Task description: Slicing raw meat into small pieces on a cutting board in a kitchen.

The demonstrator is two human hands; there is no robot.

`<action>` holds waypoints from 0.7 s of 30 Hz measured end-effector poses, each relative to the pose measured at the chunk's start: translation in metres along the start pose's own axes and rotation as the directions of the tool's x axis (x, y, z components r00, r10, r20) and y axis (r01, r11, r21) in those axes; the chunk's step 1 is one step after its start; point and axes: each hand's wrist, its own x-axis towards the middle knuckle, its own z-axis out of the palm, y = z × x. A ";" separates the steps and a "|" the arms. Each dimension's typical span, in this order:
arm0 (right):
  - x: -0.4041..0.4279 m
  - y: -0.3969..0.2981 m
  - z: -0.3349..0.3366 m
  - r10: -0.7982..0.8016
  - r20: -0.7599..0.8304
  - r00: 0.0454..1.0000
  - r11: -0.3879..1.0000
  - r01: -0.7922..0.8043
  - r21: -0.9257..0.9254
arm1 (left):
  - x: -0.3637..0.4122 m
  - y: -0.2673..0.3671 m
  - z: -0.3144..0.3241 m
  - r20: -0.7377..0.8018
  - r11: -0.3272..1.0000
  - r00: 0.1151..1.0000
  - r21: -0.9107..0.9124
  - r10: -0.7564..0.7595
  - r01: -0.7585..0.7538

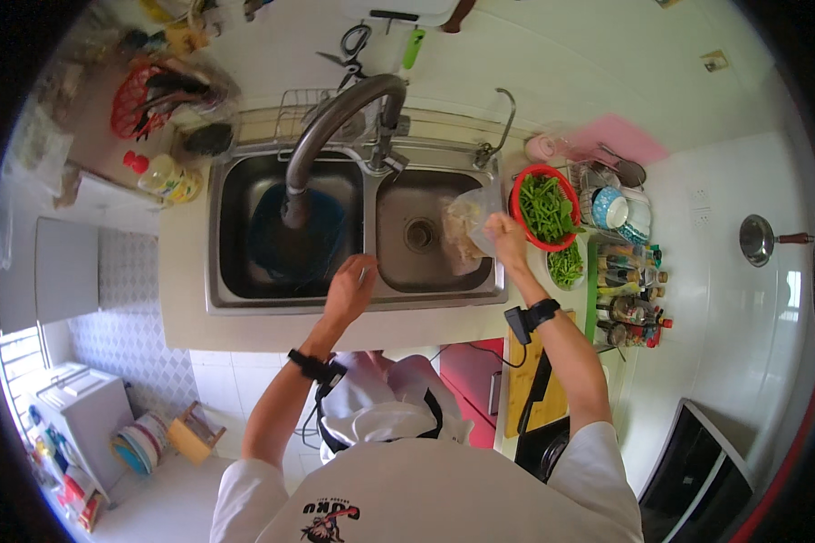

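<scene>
My right hand (508, 241) grips the top of a clear plastic bag (460, 234) with pale, lumpy contents. The bag hangs over the right basin (397, 261) of a stainless steel double sink, beside the drain (420, 234). Fingers curled, my left hand (351, 288) is at the front of the sink, near the divider between the basins. A small shiny spot shows at its fingers; whether it holds something is unclear. Under the curved faucet (312, 146), a blue container (265, 231) sits in the left basin (234, 271).
Right of the sink are a red basket (514, 203) of cut green vegetables, a white bowl (586, 261) of chopped greens, a dish rack and several seasoning bottles (628, 309). A yellow detergent bottle (170, 178) stands at the left. Scissors (353, 51) hang on the back wall.
</scene>
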 end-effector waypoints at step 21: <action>-0.110 0.016 0.067 0.017 0.028 0.999 0.950 -0.008 -0.311 | -0.013 -0.045 -0.118 0.212 0.972 0.977 0.217 0.039 -0.086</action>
